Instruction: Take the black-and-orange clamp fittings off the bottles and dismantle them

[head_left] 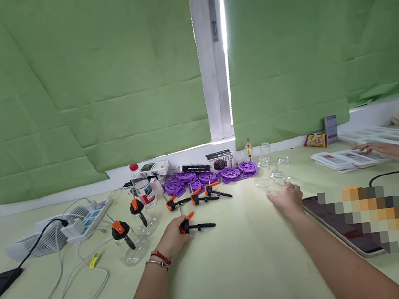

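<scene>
My left hand [175, 234] is closed round a black-and-orange lid [185, 226] whose black stem points right above the table. At the right, my right hand [287, 200] curls its fingers round a transparent jar [277, 176], partly hidden by the hand. Other see-through jars [282, 161] stand just behind it. Between the hands and farther back lie more black-and-orange lids with stems, one of them a lid [200, 199] in the middle. To the left stand two transparent jars topped with such lids; the nearer is a lidded jar [134, 253].
Purple round plastic parts [203, 178] and small boxes [220, 160] line the back. A red-capped water bottle [142, 187], power strip [92, 221] and cables are left. At right lie a tablet [337, 222] and white trays [348, 159], touched by another person's hand [374, 149].
</scene>
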A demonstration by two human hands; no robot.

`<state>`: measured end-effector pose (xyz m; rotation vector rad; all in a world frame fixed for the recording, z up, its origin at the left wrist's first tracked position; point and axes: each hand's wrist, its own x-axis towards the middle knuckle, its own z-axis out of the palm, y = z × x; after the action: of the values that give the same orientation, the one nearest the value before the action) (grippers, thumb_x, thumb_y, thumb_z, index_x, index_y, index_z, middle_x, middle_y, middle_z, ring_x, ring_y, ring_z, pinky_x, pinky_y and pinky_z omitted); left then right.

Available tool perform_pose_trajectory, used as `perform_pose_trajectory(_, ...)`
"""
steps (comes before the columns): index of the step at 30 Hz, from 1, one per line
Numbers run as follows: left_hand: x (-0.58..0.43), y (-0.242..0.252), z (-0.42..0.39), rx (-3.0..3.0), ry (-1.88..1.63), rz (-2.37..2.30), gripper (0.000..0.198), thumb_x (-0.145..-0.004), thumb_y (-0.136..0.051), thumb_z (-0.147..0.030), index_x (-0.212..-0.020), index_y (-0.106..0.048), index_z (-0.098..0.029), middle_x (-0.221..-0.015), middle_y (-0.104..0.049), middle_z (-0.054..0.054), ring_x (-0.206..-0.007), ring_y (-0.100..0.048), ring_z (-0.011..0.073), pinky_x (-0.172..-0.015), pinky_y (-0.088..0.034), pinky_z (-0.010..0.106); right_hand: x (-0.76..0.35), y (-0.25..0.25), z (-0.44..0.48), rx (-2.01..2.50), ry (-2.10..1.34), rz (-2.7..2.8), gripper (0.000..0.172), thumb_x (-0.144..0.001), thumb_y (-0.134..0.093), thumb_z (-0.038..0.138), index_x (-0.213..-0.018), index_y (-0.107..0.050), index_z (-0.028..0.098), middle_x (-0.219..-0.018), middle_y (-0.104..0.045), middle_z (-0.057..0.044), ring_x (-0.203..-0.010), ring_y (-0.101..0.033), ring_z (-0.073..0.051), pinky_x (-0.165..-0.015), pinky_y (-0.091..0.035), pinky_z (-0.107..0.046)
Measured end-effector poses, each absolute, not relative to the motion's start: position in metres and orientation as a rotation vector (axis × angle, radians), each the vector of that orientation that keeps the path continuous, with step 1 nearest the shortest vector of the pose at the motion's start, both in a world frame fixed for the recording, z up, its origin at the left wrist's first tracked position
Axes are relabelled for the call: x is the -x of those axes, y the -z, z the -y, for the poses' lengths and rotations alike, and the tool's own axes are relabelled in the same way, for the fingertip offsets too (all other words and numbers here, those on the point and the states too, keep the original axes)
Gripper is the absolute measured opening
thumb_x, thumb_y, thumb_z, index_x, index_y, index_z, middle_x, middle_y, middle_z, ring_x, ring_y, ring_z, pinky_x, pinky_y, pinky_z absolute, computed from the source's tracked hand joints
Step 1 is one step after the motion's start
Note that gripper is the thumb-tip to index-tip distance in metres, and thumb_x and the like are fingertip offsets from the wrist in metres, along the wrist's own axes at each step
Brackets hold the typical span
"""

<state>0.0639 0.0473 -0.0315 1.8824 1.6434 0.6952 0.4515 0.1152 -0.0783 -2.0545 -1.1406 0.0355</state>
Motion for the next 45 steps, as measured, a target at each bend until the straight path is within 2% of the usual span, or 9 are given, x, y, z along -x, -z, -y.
perform_pose_trajectory(6,-0.065,0.02,-0.036,-1.753,-0.657,-1.493,0.046,-0.054,-0.066,-0.017,-0.099,-0.059,-0.016,-0.072,-0.051,-0.003,-0.063,-0.046,0.0125,-0.057,-0.036,0.024,-0.446,0.074,-0.111,2.056,-0.056,1.174,0.069,-0.054,-0.067,0.041,-0.112,-0.046,0.009,-0.117,-0.049,-0.024,-0.117,-0.042,-0.039,-0.091,-0.039,-0.046)
perform_pose_trajectory(9,-0.067,0.012,-0.029,-1.743,-0.643,-1.458,0.042,-0.054,-0.064,-0.016,-0.095,-0.058,-0.017,-0.069,-0.048,-0.005,-0.06,-0.044,0.0109,-0.054,-0.034,0.022,-0.441,0.064,-0.1,2.046,-0.148,1.227,0.075,-0.053,-0.068,0.045,-0.114,-0.044,0.009,-0.116,-0.052,-0.023,-0.111,-0.049,-0.036,-0.088,-0.042,-0.042)
perform_pose_trajectory(12,-0.072,0.0,-0.024,-1.727,-0.737,-1.38,0.039,-0.055,-0.065,-0.017,-0.093,-0.055,-0.018,-0.069,-0.047,-0.005,-0.061,-0.044,0.0102,-0.056,-0.034,0.022,-0.43,0.05,-0.082,1.939,-0.307,1.369,0.075,-0.059,-0.065,0.048,-0.121,-0.04,0.013,-0.114,-0.055,-0.017,-0.1,-0.057,-0.031,-0.081,-0.046,-0.038)
perform_pose_trajectory(14,-0.078,-0.009,-0.023,-1.678,-0.814,-1.347,0.04,-0.057,-0.066,-0.019,-0.095,-0.052,-0.019,-0.069,-0.046,-0.006,-0.06,-0.044,0.0097,-0.056,-0.035,0.022,-0.42,0.041,-0.071,1.79,-0.366,1.546,0.069,-0.061,-0.064,0.042,-0.122,-0.04,0.02,-0.118,-0.054,-0.012,-0.1,-0.057,-0.028,-0.081,-0.046,-0.036)
perform_pose_trajectory(20,-0.096,-0.016,-0.024,-1.514,-1.041,-1.372,0.044,-0.057,-0.069,-0.023,-0.097,-0.05,-0.021,-0.071,-0.049,-0.006,-0.061,-0.047,0.0096,-0.057,-0.037,0.022,-0.399,0.035,-0.059,1.439,-0.146,1.948,0.061,-0.059,-0.058,0.016,-0.119,-0.05,0.025,-0.125,-0.045,-0.008,-0.121,-0.037,-0.028,-0.097,-0.037,-0.043)
perform_pose_trajectory(27,-0.108,0.016,-0.026,-1.42,-1.119,-1.305,0.048,-0.055,-0.072,-0.021,-0.099,-0.052,-0.018,-0.068,-0.047,-0.006,-0.06,-0.047,0.0088,-0.057,-0.038,0.022,-0.385,0.036,-0.05,1.327,-0.166,2.117,0.066,-0.057,-0.058,0.01,-0.121,-0.053,0.027,-0.126,-0.042,-0.008,-0.123,-0.032,-0.029,-0.1,-0.036,-0.046)
perform_pose_trajectory(30,-0.111,0.023,-0.027,-1.438,-1.122,-1.262,0.05,-0.055,-0.073,-0.022,-0.102,-0.054,-0.018,-0.072,-0.048,-0.005,-0.063,-0.049,0.0097,-0.06,-0.04,0.023,-0.374,0.033,-0.042,1.248,-0.242,2.176,0.067,-0.057,-0.058,0.009,-0.121,-0.052,0.028,-0.127,-0.042,-0.008,-0.123,-0.033,-0.028,-0.1,-0.036,-0.045)
perform_pose_trajectory(39,-0.117,0.038,-0.028,-1.514,-1.097,-1.09,0.051,-0.059,-0.076,-0.027,-0.106,-0.059,-0.019,-0.101,-0.058,0.006,-0.093,-0.056,0.0195,-0.078,-0.047,0.032,-0.352,0.028,-0.029,1.125,-0.349,2.192,0.07,-0.058,-0.064,0.016,-0.126,-0.048,0.026,-0.122,-0.045,-0.009,-0.119,-0.037,-0.028,-0.1,-0.036,-0.046)
perform_pose_trajectory(45,-0.116,0.042,-0.029,-1.506,-1.106,-1.066,0.051,-0.059,-0.076,-0.023,-0.107,-0.059,-0.019,-0.105,-0.058,0.007,-0.095,-0.056,0.0196,-0.084,-0.047,0.034,-0.349,0.031,-0.029,1.113,-0.286,2.207,0.067,-0.057,-0.064,0.016,-0.122,-0.05,0.024,-0.12,-0.046,-0.01,-0.117,-0.037,-0.028,-0.099,-0.037,-0.044)
